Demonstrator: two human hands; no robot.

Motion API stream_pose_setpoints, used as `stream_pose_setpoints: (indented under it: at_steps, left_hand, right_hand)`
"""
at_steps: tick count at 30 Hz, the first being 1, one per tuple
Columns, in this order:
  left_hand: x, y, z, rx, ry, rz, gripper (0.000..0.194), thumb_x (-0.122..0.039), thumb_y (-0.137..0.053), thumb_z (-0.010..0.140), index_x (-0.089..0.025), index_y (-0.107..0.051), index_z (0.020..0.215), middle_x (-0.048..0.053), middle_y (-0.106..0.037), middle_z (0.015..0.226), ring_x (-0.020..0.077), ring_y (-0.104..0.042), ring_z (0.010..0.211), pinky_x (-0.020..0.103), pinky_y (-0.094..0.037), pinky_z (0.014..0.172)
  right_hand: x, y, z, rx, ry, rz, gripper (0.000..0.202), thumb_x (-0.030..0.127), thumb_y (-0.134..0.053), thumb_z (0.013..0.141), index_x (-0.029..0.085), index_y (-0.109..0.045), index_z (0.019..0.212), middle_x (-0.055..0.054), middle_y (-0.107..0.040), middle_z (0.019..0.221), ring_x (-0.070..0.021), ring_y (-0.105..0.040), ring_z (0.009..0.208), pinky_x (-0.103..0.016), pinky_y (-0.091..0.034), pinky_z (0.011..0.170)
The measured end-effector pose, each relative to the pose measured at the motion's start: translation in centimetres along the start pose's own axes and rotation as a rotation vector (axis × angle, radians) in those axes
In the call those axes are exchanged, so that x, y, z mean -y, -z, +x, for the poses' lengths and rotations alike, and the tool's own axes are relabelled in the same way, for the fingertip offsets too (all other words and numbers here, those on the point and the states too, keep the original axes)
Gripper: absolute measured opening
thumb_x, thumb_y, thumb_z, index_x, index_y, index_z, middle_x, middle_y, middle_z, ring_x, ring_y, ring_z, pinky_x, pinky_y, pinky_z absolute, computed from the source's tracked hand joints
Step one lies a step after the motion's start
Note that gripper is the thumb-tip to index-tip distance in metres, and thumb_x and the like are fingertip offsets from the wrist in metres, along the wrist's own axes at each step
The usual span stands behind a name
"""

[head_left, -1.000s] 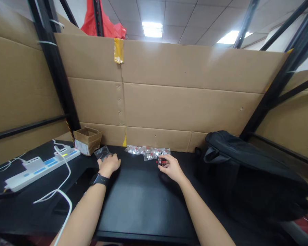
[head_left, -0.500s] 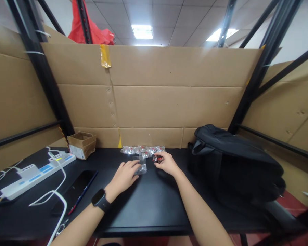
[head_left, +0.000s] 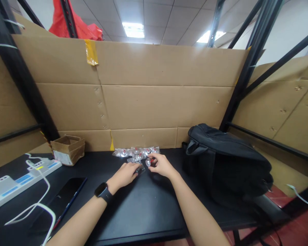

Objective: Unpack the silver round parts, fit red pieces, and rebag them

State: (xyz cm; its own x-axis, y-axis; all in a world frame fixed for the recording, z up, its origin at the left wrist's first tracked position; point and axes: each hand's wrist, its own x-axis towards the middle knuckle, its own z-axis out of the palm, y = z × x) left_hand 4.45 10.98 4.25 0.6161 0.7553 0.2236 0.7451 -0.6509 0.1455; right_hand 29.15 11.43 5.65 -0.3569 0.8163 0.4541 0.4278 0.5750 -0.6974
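Note:
My right hand [head_left: 161, 166] pinches a small round, shiny clear and red item [head_left: 149, 162] between thumb and fingers, just above the table. What kind of item it is I cannot make out. Beside it, the curled fingers of my left hand [head_left: 127, 175], with a dark watch on the wrist, close on a small clear plastic bag [head_left: 141, 169] that they partly cover. Just beyond both hands, several similar items in clear wrappers [head_left: 136, 151] with red spots lie in a row near the cardboard wall.
A black backpack [head_left: 228, 164] stands on the right of the black table [head_left: 141, 212]. To the left are an open cardboard box [head_left: 69, 150], a white power strip [head_left: 23, 181] with white cables, and a dark phone-like slab [head_left: 69, 191]. Cardboard panels [head_left: 143, 106] enclose the back.
My view has swung slightly right. The plastic bag under my left hand looks more bunched up and more covered. My right hand still holds the round item, now showing more of its clear side.

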Motion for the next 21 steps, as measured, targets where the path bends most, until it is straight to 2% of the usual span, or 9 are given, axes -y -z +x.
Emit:
stream_pose_setpoints:
  at_steps: [4, 7, 13, 18, 21]
  left_hand:
    - [-0.5, -0.7, 0.1, -0.11, 0.123, 0.023, 0.044, -0.03, -0.056, 0.092, -0.026, -0.049, 0.135, 0.009, -0.069, 0.118, 0.0275, -0.061, 0.111, 0.038, -0.039, 0.094]
    - [-0.9, -1.0, 0.0, -0.128, 0.179, 0.011, 0.043, -0.034, -0.056, 0.092, -0.025, -0.05, 0.134, 0.009, -0.07, 0.112, 0.0271, -0.062, 0.108, 0.038, -0.038, 0.092]
    - [-1.6, -1.0, -0.3, -0.161, 0.24, -0.021, 0.017, -0.028, -0.056, 0.09, -0.025, -0.063, 0.105, 0.005, -0.072, 0.102, 0.0246, -0.064, 0.1, 0.036, -0.039, 0.086]
    - [-1.7, -1.0, -0.2, -0.187, 0.234, -0.034, 0.016, -0.022, -0.052, 0.091, -0.023, -0.067, 0.094, 0.006, -0.073, 0.099, 0.0237, -0.066, 0.096, 0.036, -0.041, 0.086]
    - [-1.7, -0.9, -0.1, -0.19, 0.235, -0.022, 0.017, -0.022, -0.051, 0.091, -0.022, -0.068, 0.086, 0.006, -0.072, 0.093, 0.0237, -0.066, 0.09, 0.037, -0.043, 0.083]
  right_hand:
    - [1.0, -1.2, 0.0, 0.025, 0.009, -0.098, 0.036, 0.019, -0.076, 0.066, 0.021, -0.069, 0.102, 0.0, -0.07, 0.09, -0.013, -0.061, 0.071, -0.022, -0.048, 0.069]
    - [1.1, -2.5, 0.3, 0.029, 0.012, -0.181, 0.029, 0.017, -0.076, 0.064, 0.02, -0.07, 0.092, -0.001, -0.07, 0.085, -0.0142, -0.061, 0.073, -0.022, -0.046, 0.07]
    - [0.9, -3.2, 0.3, 0.058, -0.045, -0.245, 0.022, 0.022, -0.078, 0.065, 0.017, -0.073, 0.085, -0.002, -0.07, 0.076, -0.0137, -0.06, 0.066, -0.021, -0.043, 0.064]
    - [1.5, -3.1, -0.2, 0.14, -0.096, -0.169, 0.012, 0.022, -0.073, 0.069, 0.017, -0.073, 0.081, 0.002, -0.066, 0.062, -0.0114, -0.056, 0.055, -0.02, -0.039, 0.054]
    - [1.9, -3.2, -0.2, 0.124, -0.049, -0.194, 0.008, 0.02, -0.073, 0.067, 0.019, -0.072, 0.075, 0.002, -0.067, 0.064, -0.0128, -0.057, 0.059, -0.022, -0.041, 0.057]
